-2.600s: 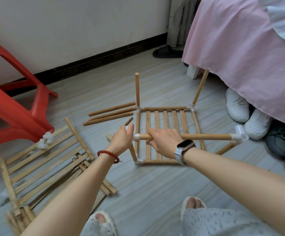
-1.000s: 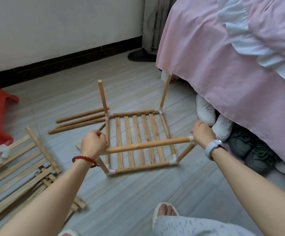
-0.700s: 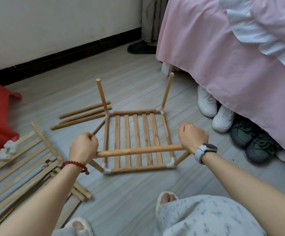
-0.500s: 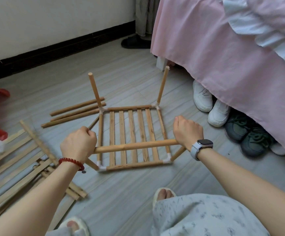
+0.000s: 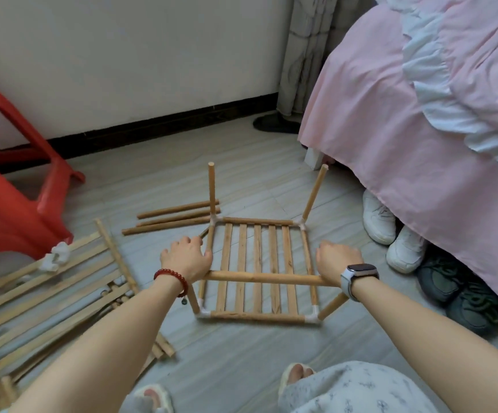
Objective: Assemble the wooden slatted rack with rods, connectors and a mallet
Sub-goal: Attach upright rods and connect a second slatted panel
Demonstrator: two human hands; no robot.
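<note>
seating: crossbar [image 5: 264, 278] on two near posts
hands: left hand [image 5: 186, 259], right hand [image 5: 337, 260] — curled over its ends
done: slatted panel [image 5: 258, 265], four posts
left: spare rods [image 5: 171, 217], panels — mallet unseen

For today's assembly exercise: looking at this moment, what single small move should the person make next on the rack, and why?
Probably press down on both ends of the horizontal round wooden rod to seat it. The left hand and right hand each cover a rod end above the two near leaning wooden posts of the slatted wooden panel; the joints are hidden, so seating is unconfirmed.
</note>
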